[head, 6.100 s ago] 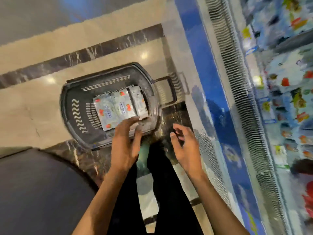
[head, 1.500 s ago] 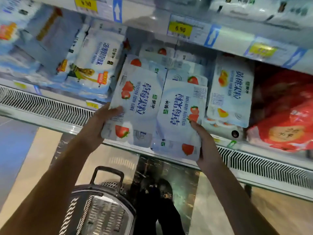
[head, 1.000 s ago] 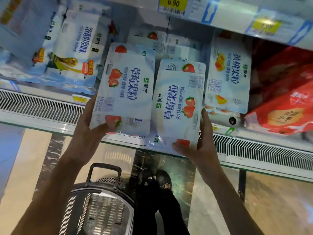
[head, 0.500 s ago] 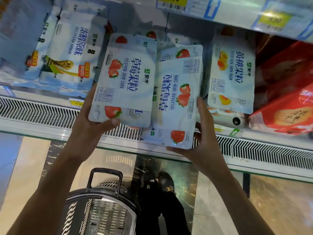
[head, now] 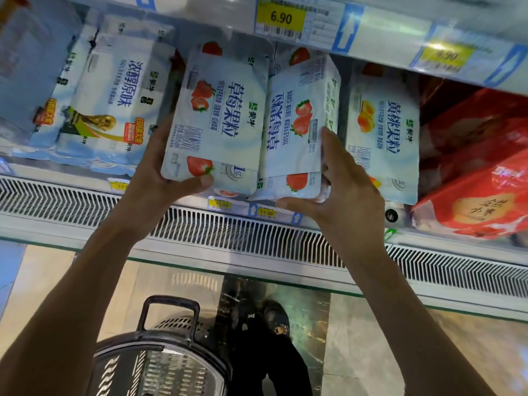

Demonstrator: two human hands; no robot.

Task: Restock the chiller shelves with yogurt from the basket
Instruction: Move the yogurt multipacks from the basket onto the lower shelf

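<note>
The left hand [head: 160,178] grips the lower corner of a strawberry yogurt pack [head: 225,118], thumb curled across its front by the printed strawberry and fingers hidden behind it. The right hand [head: 340,190] holds a second strawberry pack [head: 297,124], thumb hooked under its bottom edge and fingers laid up its right side. Both packs are raised to the mouth of the chiller shelf [head: 183,202], touching each other along one long edge, the left one tilted a little; more strawberry packs show behind and beneath them. Just to the right stands a peach yogurt pack [head: 383,132], and beyond it lie red wrapped packs [head: 480,172]. To the left is a plain yogurt pack [head: 114,101] printed with a gold trophy. Above, the rail of the next shelf carries a yellow price tag [head: 281,18] reading 6.90, with a blurred one further right. Small yellow tags sit on the shelf's front lip, and below it a slotted white vent grille [head: 228,232] runs the chiller's width. On the polished beige and dark marble floor [head: 371,338] stands the dark basket [head: 160,367], handle up, beside the person's black shoes [head: 260,318].
</note>
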